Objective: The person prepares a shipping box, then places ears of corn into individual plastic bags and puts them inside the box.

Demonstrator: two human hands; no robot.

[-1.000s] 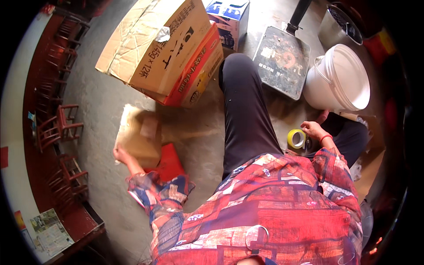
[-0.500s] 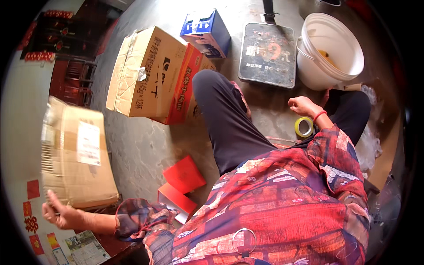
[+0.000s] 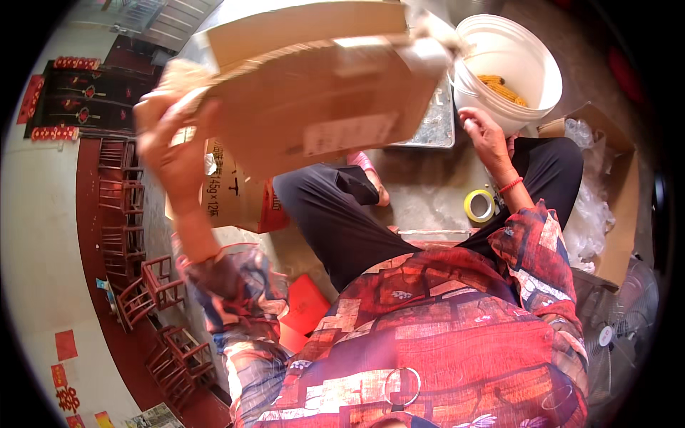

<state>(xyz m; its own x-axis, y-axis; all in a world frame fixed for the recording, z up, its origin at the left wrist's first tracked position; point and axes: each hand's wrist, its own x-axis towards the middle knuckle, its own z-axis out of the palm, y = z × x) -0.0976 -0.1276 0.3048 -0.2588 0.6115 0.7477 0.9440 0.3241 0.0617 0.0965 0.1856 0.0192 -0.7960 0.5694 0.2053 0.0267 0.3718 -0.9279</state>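
Raised in front of me is a brown cardboard box, tilted and blurred by motion, with a pale label on one side. My left hand is closed on its left edge. My right hand is by the lower side of a white bucket, fingers curled, with nothing visible in them. Yellow corn cobs lie in the bucket. A roll of yellow tape is on the floor below my right hand. The raised box partly hides a larger printed carton and a black flat scale.
Red boxes lie on the floor near my left elbow. Beside my right leg is an open carton with clear plastic bags; a fan stands nearer me. Several wooden chairs line the left wall.
The brown box has swung from the far left to the front, lifted by my left hand. My right hand has moved slightly and stays by the bucket. Corn cobs in the bucket show more clearly.
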